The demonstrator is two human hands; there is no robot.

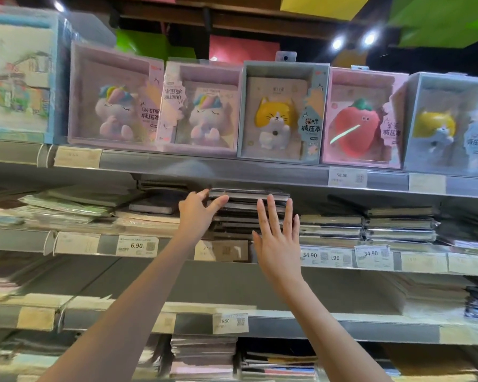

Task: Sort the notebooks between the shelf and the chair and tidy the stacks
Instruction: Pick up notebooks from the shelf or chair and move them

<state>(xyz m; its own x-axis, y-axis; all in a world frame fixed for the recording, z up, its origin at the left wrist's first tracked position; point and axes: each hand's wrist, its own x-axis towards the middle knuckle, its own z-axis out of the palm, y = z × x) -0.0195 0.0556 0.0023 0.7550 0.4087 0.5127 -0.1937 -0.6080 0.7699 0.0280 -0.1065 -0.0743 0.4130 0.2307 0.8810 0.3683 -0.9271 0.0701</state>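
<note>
Head view looks up at a shop shelf (260, 176), and both bare arms reach toward the same stack of dark notebooks (243, 213) on the second level. That stack sits right between the two hands, its lower part hidden behind the right hand and a price tag (221, 250). The left hand (196, 209) is at the stack's left edge, thumb on top of the uppermost cover and fingers curled against the spines, so it grips the top books. The right hand (276, 238) is flat, fingers straight and spread, fingertips over the stack's front; whether the palm actually presses the books I cannot tell.

Just right of the right hand lie two more piles of wrapped notebooks (367, 226), glare blurring their covers. Left of the left hand, pale green and pink notebooks (75, 205) are heaped loosely, smeared by motion. Above both hands stand boxed squishy-toy notebooks (280, 113): unicorns, a cat, a strawberry. Below the forearms, lower stacks (203, 354) are partly cut off by the frame. No chair shows anywhere.
</note>
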